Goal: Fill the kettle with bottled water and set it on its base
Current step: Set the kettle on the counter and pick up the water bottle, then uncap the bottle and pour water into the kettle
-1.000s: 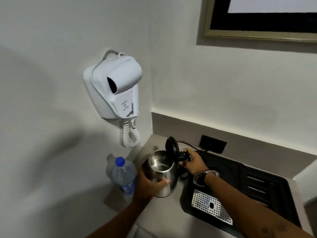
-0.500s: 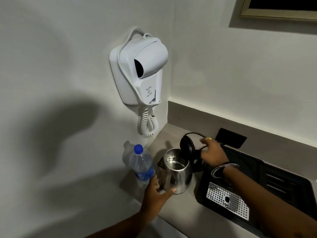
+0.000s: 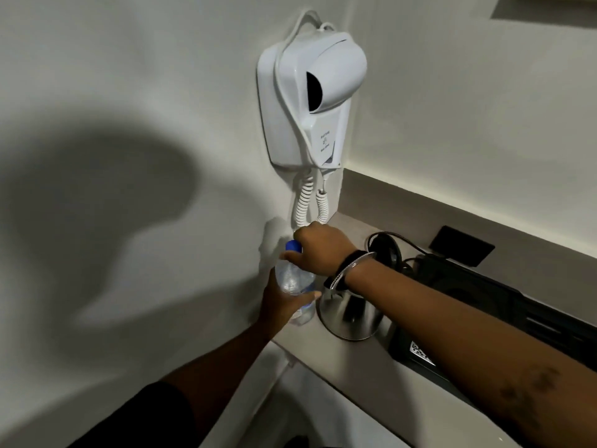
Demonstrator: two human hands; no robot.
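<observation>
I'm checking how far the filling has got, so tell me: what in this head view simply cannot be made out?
- Bottle cap: mostly covered by the right hand; sealed or loosened is unclear.
- Kettle opening and water level: hidden behind the right wrist.
- Water bottle label and fill: wrapped by the left hand, dim and blurred.
- Kettle base: not identifiable among the dark items on the black tray.

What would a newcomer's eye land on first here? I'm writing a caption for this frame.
First, the white wall-mounted hair dryer high in the corner, its coiled cord hanging toward the counter. Below it, the left hand grips a water bottle while the right hand closes over its blue cap. The steel kettle stands just right of the bottle.
</observation>
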